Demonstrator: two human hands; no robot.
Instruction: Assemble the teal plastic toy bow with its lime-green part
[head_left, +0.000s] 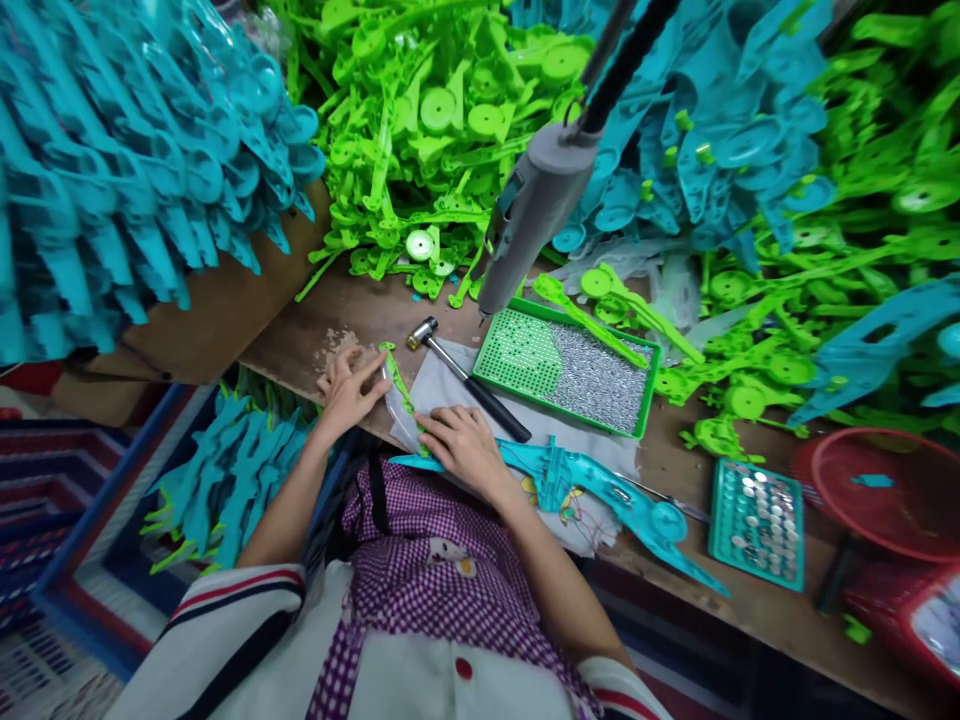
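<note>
A narrow green part lies between our two hands at the near edge of the bench, with a clear strip along its left side. Our left hand has its fingers a little apart, the tips just beside the strip; we cannot tell whether they pinch anything. Our right hand reaches over the near end of the green part and across a long blue piece, fingers nearly together; whether they are clamped on anything is hidden from us.

To the far right of the green part, we see a hammer on a grey cloth, then a green tray partly filled with small metal pins. A grey power driver hangs tip down near the tray's far left corner. A teal tray of silvery discs sits at the right, beside a red basket. Green parts heap up at the far side, with stacked blue pieces at far left.
</note>
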